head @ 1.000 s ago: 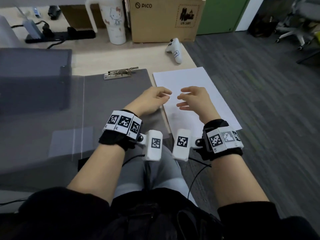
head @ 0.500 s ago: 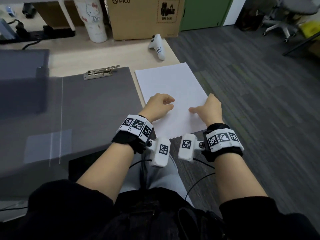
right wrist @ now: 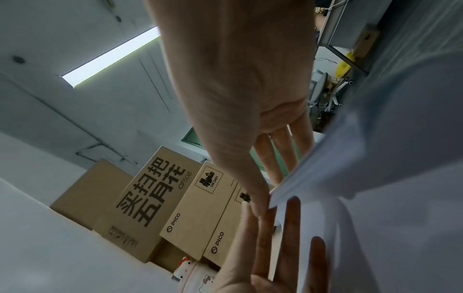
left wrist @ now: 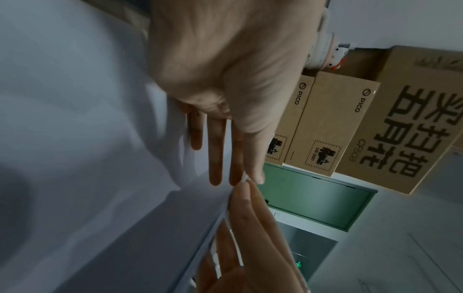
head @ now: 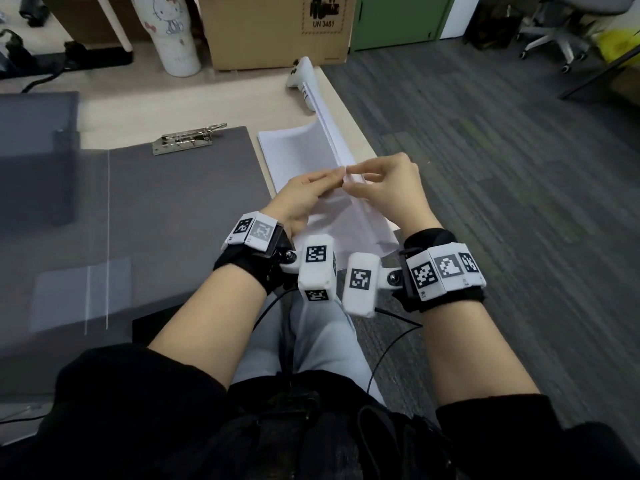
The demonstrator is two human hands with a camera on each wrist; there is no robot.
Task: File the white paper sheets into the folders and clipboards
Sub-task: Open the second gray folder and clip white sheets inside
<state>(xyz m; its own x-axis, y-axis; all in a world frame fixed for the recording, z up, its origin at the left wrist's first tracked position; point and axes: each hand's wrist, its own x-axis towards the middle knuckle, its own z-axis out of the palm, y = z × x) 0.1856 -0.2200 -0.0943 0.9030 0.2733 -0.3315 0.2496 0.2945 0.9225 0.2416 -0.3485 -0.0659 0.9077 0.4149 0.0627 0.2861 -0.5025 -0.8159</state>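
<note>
At nine o'clock of our view a translucent folder [head: 52,209] lies on the desk [head: 138,109], and just right of it sits the grey clipboard [head: 180,202], its metal clip [head: 188,140] at its far edge. Beyond them, toward twelve o'clock, stand a white tumbler [head: 173,32] and a cardboard box [head: 277,26], with a white controller [head: 301,76] near the desk's far right corner. At the centre our left hand [head: 308,195] and right hand [head: 391,188] meet over the paper stack [head: 294,154], which lies on the desk just right of the clipboard. We pinch the right edge of the top sheets [head: 336,140] between thumb and fingers of both hands, fingertips nearly touching, and that edge stands lifted off the stack, running away toward the controller at one o'clock. The left wrist view shows our left hand [left wrist: 220,79] with its fingers [left wrist: 215,154] long and straight against the paper [left wrist: 87,119], thumb closing on the edge; the right wrist view shows our right hand [right wrist: 238,79] doing the same, thumb tip pressed to the sheet corner [right wrist: 275,196]. At three o'clock lies grey carpet [head: 519,185], with an office chair [head: 550,32] at two o'clock.
</note>
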